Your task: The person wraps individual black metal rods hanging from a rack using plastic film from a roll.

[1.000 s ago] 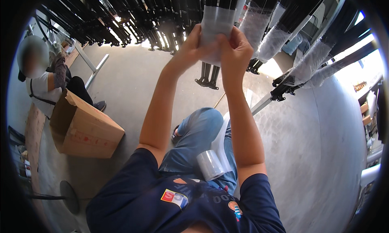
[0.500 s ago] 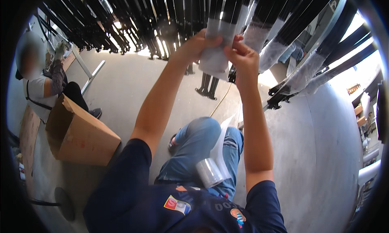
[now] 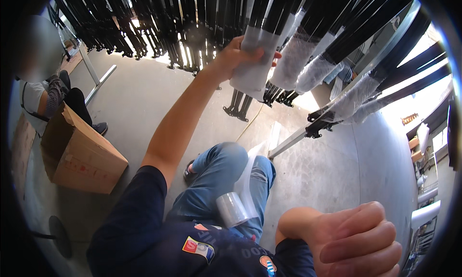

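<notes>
Overhead, a translucent white plastic sleeve (image 3: 251,74) wraps the lower ends of some hanging black metal bars (image 3: 279,14). My left hand (image 3: 232,60) grips this sleeve from the left, its thumb across the front and fingertips showing at the far edge. Down at the lower right, close to the camera, is my right hand (image 3: 358,243) with its fingers curled in; whatever may be inside them is hidden. A roll of clear plastic film (image 3: 232,209) lies in my lap, with a loose strip running up between my knees.
Other bars to the right wear clear plastic wrapping (image 3: 308,60). A metal stand leg (image 3: 288,141) reaches the floor in front of me. An opened cardboard box (image 3: 89,154) stands at the left, beside a seated person (image 3: 36,89). Shelves with rolls (image 3: 426,212) line the far right.
My right hand has left the plastic sleeve and come down and back to the lower right, its fingers now curled. My left hand remains on the sleeve. The view has shifted slightly.
</notes>
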